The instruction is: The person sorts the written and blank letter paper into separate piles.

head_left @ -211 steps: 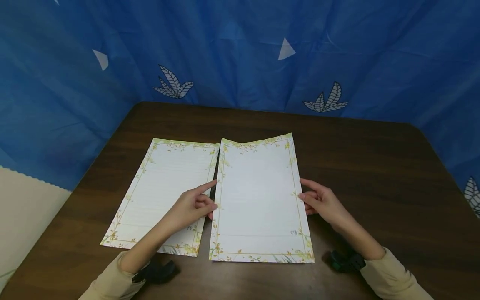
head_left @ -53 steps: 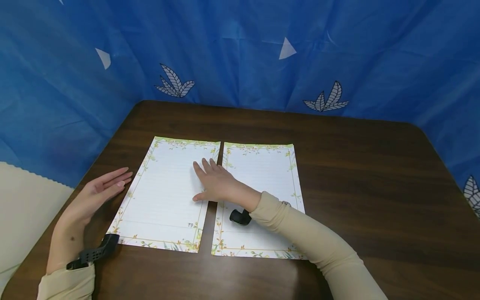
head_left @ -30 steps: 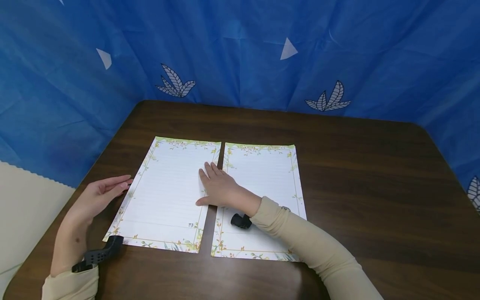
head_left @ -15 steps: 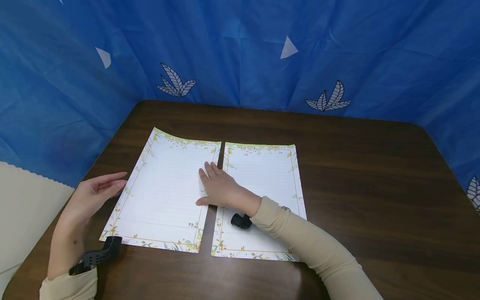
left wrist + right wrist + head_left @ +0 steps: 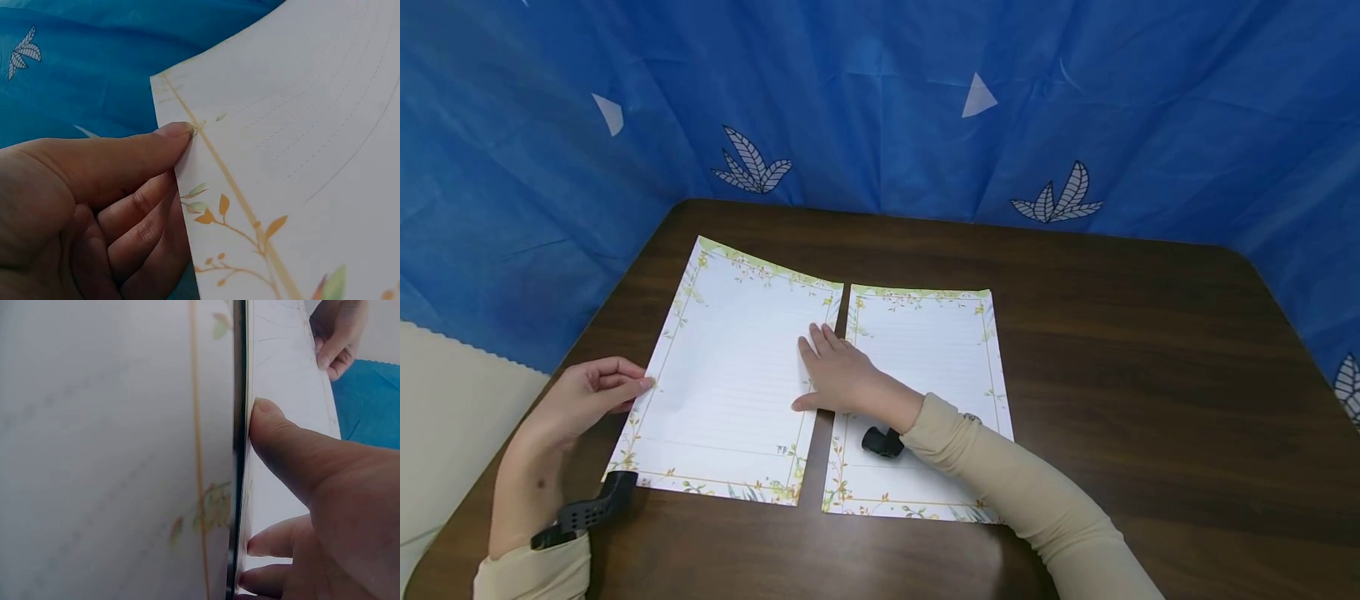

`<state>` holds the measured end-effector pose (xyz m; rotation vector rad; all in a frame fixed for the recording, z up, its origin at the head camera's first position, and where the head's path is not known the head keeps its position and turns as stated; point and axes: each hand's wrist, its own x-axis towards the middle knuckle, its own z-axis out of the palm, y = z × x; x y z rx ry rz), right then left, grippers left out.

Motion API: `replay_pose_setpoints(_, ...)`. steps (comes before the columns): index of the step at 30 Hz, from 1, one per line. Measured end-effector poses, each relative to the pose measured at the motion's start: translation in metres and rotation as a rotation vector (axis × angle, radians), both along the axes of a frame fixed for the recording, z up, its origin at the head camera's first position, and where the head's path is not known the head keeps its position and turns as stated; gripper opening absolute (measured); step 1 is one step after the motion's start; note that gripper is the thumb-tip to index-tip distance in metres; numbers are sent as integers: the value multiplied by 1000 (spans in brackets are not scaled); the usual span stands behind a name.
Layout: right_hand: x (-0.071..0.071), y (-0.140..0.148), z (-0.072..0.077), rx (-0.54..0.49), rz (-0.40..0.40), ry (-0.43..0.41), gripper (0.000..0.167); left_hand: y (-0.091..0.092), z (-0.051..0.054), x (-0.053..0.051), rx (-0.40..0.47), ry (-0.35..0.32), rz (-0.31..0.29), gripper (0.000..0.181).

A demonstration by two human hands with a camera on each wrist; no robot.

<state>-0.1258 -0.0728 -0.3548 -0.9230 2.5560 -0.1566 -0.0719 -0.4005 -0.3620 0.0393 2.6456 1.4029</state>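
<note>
The left hand (image 5: 580, 396) pinches the left sheet (image 5: 730, 367) by its raised left edge while the right hand (image 5: 842, 372) (fingers spread) presses the right side, apparently anchoring it.

Both white sheets (image 5: 722, 375) (image 5: 928, 350) have green-and-orange leafy borders.

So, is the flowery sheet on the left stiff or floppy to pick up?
Probably floppy: the left sheet curves upward toward the edge that the left grip pinches. Likely light for its size, since its edge looks thin. It might slide if pushed, as the tabletop looks smooth, though the right grip rests along its other edge.
</note>
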Motion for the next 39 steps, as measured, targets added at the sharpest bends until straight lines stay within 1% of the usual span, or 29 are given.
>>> replay_pose_setpoints(4, 0, 1, 1, -16, -1, -8, 89, -1, 2, 1, -10, 22, -16, 25)
replay_pose_setpoints(6, -1, 2, -1, -51, -10, -24, 88, -2, 3, 2, -5, 34, -15, 23)
replay_pose_setpoints(8, -4, 3, -3, -112, -36, -40, 87, -4, 3, 2, 12, 42, -3, 19)
replay_pose_setpoints(10, -7, 4, -4, -201, -90, -64, 84, -5, 3, 2, 36, 46, 8, 14)
replay_pose_setpoints(12, -12, 5, -5, -309, -166, -93, 83, -7, 2, 3, 62, 53, 15, 9)
replay_pose_setpoints(15, -18, 8, -4, -460, -276, -141, 84, -8, 2, 3, 111, 71, 8, 3)
replay_pose_setpoints(17, -21, 10, -2, -539, -328, -168, 85, -9, 3, 4, 151, 96, -10, 6)
replay_pose_setpoints(20, -24, 13, 0, -625, -388, -209, 86, -10, 4, 5, 246, 124, -40, 13)
replay_pose_setpoints(22, -24, 15, 2, -683, -422, -243, 84, -10, 4, 5, 314, 129, -49, 16)
replay_pose_setpoints(24, -24, 16, 2, -749, -451, -275, 78, -11, 4, 5, 369, 123, -39, 17)
replay_pose_setpoints(26, -23, 16, 2, -836, -468, -309, 67, -11, 4, 5, 406, 119, -12, 18)
replay_pose_setpoints(31, -21, 17, 8, -1034, -492, -366, 31, -9, 8, 5, 468, 102, 57, 20)
replay_pose_setpoints(34, -21, 20, 17, -1093, -514, -371, 18, -5, 14, 5, 497, 110, 79, 20)
replay_pose_setpoints(37, -23, 25, 26, -1110, -553, -358, 14, 2, 21, 5, 524, 140, 96, 20)
replay_pose_setpoints(39, -25, 30, 31, -1115, -577, -353, 14, 9, 26, 5, 525, 153, 110, 19)
